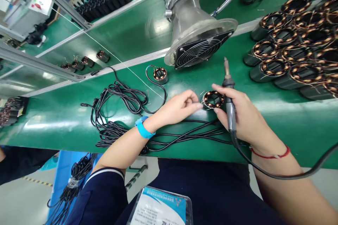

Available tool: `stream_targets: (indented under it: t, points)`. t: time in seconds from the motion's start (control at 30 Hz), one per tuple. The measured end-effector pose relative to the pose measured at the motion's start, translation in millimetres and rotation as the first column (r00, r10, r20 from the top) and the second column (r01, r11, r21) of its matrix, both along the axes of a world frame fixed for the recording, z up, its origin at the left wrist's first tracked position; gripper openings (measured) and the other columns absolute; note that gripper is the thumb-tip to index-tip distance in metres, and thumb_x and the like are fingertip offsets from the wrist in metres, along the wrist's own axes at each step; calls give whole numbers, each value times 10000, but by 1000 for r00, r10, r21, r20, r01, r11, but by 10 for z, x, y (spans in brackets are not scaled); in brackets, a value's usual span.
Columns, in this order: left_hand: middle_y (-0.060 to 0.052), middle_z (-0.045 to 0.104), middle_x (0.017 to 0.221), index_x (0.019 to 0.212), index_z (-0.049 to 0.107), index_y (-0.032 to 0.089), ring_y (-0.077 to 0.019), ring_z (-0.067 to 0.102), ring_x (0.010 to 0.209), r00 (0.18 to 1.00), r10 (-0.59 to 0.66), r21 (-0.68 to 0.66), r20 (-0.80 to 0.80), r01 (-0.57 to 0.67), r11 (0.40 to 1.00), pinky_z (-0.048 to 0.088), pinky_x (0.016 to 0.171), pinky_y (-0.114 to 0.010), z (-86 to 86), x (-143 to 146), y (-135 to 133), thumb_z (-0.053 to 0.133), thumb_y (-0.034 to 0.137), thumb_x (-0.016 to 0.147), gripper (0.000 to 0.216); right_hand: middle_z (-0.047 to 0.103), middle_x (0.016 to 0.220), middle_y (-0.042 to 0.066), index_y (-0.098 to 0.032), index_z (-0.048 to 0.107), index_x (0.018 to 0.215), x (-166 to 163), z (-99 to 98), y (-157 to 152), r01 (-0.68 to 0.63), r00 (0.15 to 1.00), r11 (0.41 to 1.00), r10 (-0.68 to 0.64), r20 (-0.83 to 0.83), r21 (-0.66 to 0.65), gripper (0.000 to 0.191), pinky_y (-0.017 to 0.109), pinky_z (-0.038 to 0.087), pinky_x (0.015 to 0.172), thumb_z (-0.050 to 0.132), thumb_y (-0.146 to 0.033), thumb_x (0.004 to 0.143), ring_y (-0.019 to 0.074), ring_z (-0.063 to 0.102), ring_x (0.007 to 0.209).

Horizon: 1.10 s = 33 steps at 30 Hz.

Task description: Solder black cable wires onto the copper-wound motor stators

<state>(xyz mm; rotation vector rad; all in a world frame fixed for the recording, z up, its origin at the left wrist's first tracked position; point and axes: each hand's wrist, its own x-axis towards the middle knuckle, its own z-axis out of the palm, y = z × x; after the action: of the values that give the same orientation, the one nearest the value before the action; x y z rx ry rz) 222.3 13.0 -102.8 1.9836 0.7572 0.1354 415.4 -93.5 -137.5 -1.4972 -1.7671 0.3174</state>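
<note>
Here, one soldering iron [229, 95] in right hand's [243, 116] closed grip, left hand [179, 107] pinching one stator [213, 99].

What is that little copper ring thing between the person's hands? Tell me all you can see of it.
The wound coil ring is a small round part with a dark core and shiny copper wire wound in bundles around its hollow middle. It lies flat, opening up, on the green bench. The left hand pinches at its edge, where thin wires stick out. The right hand touches its other side while gripping a soldering iron, tip pointing away.
</note>
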Motion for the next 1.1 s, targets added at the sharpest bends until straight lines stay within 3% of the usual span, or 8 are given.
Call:
stream_targets:
  t: [0.1, 0.17, 0.33, 0.47, 0.67, 0.77, 0.87, 1.1]
  points:
    - [-62, 622, 1020, 1021, 608, 162, -159, 565, 804, 916, -267, 136, -299, 318, 938, 406, 692, -282, 34, -23, -78, 658, 291, 862, 211, 563, 1415, 85, -293, 395, 1441, 40, -11, -18, 30, 998, 1000, -29, -61, 9, 642, 533, 499, 1046, 622, -210, 846, 300, 567, 1276]
    - [-78, 617, 1079, 985, 612, 164, -170, 571, 834, 866, -323, 161, -382, 407, 899, 401, 695, -293, 45, -21, -111, 608, 221, 875, 124, 596, 1377, 74, -291, 429, 1408, 45, -10, -23, 68, 992, 997, -64, -105, 30, 604, 510, 498, 1048, 633, -219, 844, 290, 571, 1276]
    - [23, 531, 749, 850, 541, 168, -100, 463, 662, 987, -125, -64, -103, 119, 991, 365, 643, -251, 135, -66, -86, 562, 214, 856, 52, 740, 1074, 37, -268, 528, 1255, -3, 136, -53, 256, 961, 953, -233, -150, 163, 397, 417, 543, 919, 613, -179, 878, 210, 692, 1039]
    - [77, 402, 652, 968, 554, 159, -68, 345, 561, 995, -8, -376, 100, 46, 926, 309, 562, -222, 222, -125, -86, 610, 365, 850, 243, 747, 1034, 43, -286, 542, 1215, -49, 281, -160, 319, 940, 938, -296, -172, 132, 326, 443, 519, 950, 580, -179, 909, 212, 689, 1028]
    - [76, 387, 603, 763, 522, 162, -65, 324, 556, 988, 77, -460, 130, -8, 888, 279, 548, -228, 238, -84, -145, 696, 529, 760, 405, 680, 801, 21, -271, 626, 1172, -2, 295, -350, 441, 875, 886, -389, -287, 145, 305, 447, 534, 784, 645, -236, 870, 216, 663, 743]
    - [67, 430, 617, 750, 520, 162, -63, 349, 562, 980, 138, -502, 142, -48, 863, 297, 554, -228, 236, -58, -137, 735, 572, 697, 465, 703, 860, 49, -267, 617, 1202, 25, 375, -392, 518, 854, 836, -494, -162, 182, 342, 469, 522, 870, 658, -232, 864, 254, 662, 899]
    - [55, 465, 638, 742, 528, 156, -59, 369, 565, 976, 154, -530, 154, -50, 847, 315, 561, -228, 241, -52, -128, 749, 578, 674, 482, 719, 902, 44, -281, 592, 1222, -18, 473, -373, 475, 879, 863, -457, -132, 172, 371, 436, 539, 891, 664, -208, 865, 233, 672, 938]
    - [59, 453, 621, 762, 540, 150, -60, 362, 559, 978, 136, -522, 156, -36, 852, 306, 554, -219, 224, -74, -136, 760, 586, 684, 495, 713, 922, 3, -273, 548, 1178, -233, 488, -244, 219, 810, 972, -227, -541, -81, 347, 337, 605, 766, 673, -244, 856, 165, 711, 824]
